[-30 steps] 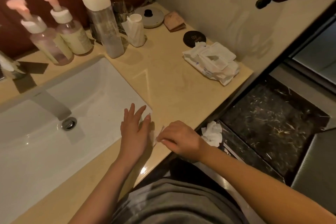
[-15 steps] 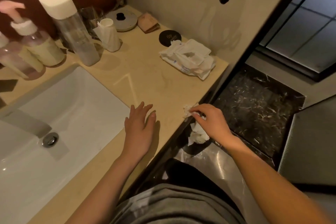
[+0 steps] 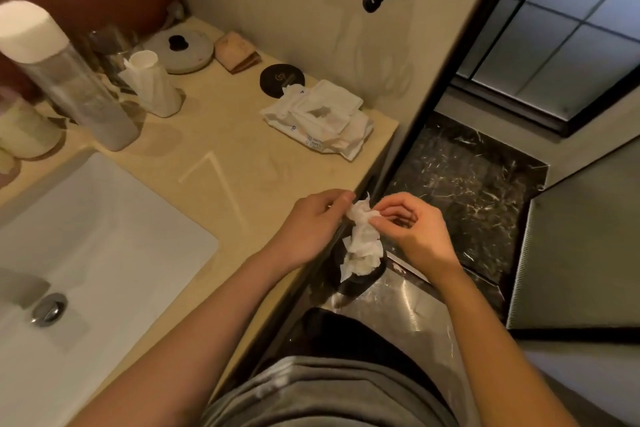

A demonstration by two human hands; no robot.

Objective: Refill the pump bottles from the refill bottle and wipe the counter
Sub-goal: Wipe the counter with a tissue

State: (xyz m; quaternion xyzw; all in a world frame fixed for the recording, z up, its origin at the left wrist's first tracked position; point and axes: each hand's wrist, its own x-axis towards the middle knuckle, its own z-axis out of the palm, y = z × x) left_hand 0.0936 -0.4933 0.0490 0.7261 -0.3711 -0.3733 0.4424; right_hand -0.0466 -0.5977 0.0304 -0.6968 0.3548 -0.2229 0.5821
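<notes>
Beige stone counter (image 3: 214,163) fills the middle of the view, with a white sink (image 3: 104,236) set into it on the left and dark marbled floor beyond its right edge.

Nearest the camera, both forearms reach forward. The left hand (image 3: 311,229) and the right hand (image 3: 415,232) meet just past the counter's front corner, each pinching the top of a crumpled white wipe (image 3: 362,239), fingers curled narrow on it. The wipe hangs down over a dark bin (image 3: 360,279) on the floor just below; whether its lower end touches the bin cannot be told.

The step in hand looks like either opening the wipe out for another pass or discarding it. To wipe well, the person would do best to pull the corners apart, fold a flat pad, and work in overlapping strokes toward the sink rather than off the open edge.

Farther back, an opened pack of wipes (image 3: 322,118) lies near the wall, with a black round disc (image 3: 282,80) just behind it. On the left stand a tall clear refill bottle (image 3: 69,80) with a white cap and, cut off by the frame edge, the pump bottles (image 3: 24,128). All are capped or closed as far as can be seen, so the refilling seems done.
</notes>
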